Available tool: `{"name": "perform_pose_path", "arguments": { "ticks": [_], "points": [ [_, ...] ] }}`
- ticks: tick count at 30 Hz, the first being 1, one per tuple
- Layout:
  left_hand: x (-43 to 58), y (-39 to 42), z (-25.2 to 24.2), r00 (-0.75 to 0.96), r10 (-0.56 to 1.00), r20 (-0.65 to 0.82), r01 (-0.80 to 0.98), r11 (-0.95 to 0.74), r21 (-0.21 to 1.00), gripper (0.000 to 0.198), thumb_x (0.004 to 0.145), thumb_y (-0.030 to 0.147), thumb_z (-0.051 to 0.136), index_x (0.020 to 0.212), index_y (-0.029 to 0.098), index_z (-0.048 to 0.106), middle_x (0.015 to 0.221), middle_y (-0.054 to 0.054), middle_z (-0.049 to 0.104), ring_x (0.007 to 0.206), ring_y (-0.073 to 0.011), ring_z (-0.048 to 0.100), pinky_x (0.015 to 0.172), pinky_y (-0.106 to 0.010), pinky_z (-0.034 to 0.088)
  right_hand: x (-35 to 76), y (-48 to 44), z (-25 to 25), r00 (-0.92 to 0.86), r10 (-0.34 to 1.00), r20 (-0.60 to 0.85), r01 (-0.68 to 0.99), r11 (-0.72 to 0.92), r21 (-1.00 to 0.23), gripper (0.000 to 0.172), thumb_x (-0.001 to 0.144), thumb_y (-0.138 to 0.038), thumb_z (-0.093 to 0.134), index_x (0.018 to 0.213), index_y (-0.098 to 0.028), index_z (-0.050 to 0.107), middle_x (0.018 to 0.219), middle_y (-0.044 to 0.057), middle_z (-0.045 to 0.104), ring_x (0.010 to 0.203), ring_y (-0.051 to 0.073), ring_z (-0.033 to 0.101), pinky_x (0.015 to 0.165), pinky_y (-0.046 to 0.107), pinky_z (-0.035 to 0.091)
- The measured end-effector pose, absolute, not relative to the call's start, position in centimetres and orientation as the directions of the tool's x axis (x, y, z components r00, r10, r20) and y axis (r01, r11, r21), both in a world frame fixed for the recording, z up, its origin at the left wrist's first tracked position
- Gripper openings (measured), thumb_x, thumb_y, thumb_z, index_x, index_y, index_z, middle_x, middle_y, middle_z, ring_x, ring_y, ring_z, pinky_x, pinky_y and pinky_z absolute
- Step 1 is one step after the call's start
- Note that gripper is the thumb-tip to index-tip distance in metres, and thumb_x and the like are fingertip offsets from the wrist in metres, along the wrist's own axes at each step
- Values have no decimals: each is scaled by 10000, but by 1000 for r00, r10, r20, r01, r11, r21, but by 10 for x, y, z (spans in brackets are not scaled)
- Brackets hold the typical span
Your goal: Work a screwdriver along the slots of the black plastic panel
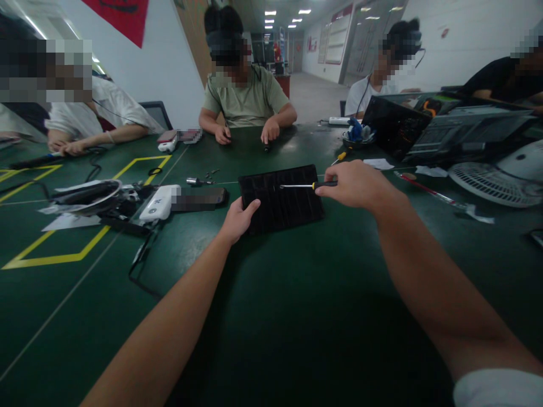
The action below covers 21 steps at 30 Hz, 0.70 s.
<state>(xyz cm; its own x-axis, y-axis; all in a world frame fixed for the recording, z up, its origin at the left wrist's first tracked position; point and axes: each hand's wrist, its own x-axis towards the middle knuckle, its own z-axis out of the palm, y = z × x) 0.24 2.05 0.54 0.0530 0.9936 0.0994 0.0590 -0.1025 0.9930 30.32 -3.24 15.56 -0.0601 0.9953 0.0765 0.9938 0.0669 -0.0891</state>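
Note:
A black rectangular tray, crossed by ridges that look like compartment walls, is in front of me. My left hand grips its left edge, thumb on the upper face and fingers hidden beneath. In my right hand is a screwdriver with a black handle and a yellow band. Its thin metal shaft points left across the tray, the tip near the middle. I cannot tell whether the tip touches the tray. Left of the tray lie a small metal cylinder and a dark phone.
A white device and a cluttered pile of cables lie to the left. On the right are a yellow-handled tool, a white fan and an opened computer case. Several people sit around the green table.

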Motion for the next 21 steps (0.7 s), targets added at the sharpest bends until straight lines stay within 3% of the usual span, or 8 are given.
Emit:
{"name": "perform_pose_path", "arguments": {
  "ticks": [21],
  "points": [
    [2, 21, 4, 32, 994, 100, 65, -102, 993, 572, 772, 612, 931, 1125, 187, 785, 1125, -115, 845, 1158, -365, 784, 1118, -584, 608, 305, -30, 155, -51, 998, 35, 997, 53, -58, 492, 1004, -642, 643, 1180, -257, 894, 1156, 165, 851, 1064, 387, 778, 833, 484, 576]
  ]
}}
